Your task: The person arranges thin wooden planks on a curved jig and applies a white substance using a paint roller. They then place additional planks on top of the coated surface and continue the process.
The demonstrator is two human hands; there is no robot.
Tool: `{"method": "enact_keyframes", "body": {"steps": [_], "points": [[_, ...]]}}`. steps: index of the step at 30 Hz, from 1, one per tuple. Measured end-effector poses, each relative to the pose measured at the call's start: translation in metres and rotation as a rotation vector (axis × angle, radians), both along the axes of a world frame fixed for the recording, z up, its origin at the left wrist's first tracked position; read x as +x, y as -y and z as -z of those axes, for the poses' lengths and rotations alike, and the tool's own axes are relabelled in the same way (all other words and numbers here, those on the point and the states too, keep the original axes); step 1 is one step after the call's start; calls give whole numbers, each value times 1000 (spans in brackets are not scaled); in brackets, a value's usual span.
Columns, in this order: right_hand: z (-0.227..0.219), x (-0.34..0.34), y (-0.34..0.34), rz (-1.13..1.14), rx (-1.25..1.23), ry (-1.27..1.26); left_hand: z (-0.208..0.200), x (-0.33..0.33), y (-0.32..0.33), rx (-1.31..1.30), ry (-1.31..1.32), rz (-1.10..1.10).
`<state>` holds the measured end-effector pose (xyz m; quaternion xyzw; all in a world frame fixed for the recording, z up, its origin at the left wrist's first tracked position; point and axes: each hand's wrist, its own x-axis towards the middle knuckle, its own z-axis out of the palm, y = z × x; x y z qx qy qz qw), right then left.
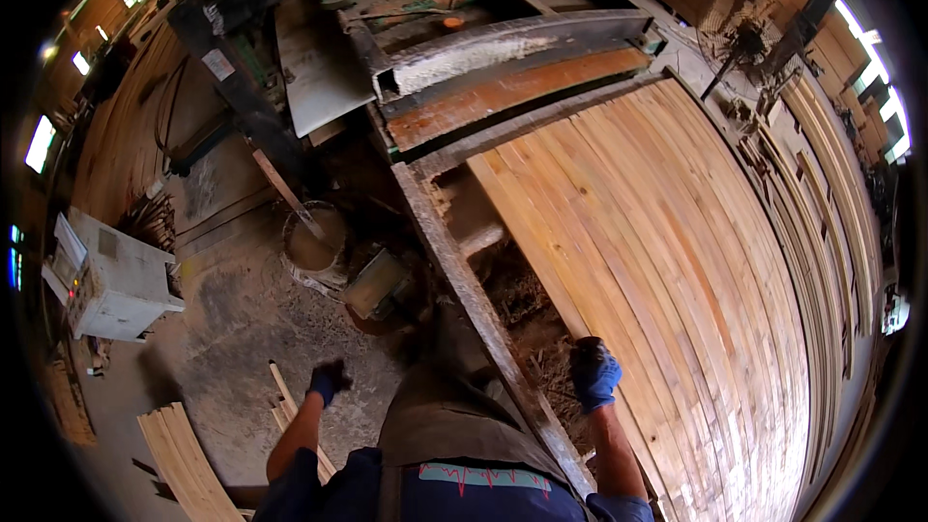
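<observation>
1. The right hand (594, 374), in a blue work glove, rests on the near left edge of a broad bed of long pale wooden slats (677, 261) laid side by side on the worktop. Its fingers are curled down over the end of the outermost slat, gripping it.
2. The left hand (329, 379), in a dark blue glove, hangs out to the person's left above the dusty concrete floor (242, 329). Its fingers look loosely closed with nothing seen in them; the blur keeps me from telling more.
3. The slats run away from the person toward a green and rusty metal sawing machine (483, 39) at the far end.
4. A grey steel rail (464, 280) borders the slat bed on its left side, just beside the right hand.
5. Below the left hand, a few short pale wooden strips (184, 454) lie on the floor.
6. Further off stand a round dusty bucket (314, 242) and a white boxy cabinet (111, 280).
</observation>
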<state>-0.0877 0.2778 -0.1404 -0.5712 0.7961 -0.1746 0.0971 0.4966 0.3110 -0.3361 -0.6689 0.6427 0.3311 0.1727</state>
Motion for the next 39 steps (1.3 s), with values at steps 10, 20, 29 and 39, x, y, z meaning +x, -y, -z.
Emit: {"method": "enact_keyframes", "body": {"steps": [10,20,29,39], "points": [[-4,13,21,55,104,-182,70,42,-163,487,-995,-1706],[-34,212,293,-812,-133,-255,-45,36,-72,-40,-996,-1740],[45,326,591,-859,155,-663,-26,-90,-296,361,-577,-2239],[88,321,639,-872,4,-248,-95,-99,-205,558,-519,-2193]]}}
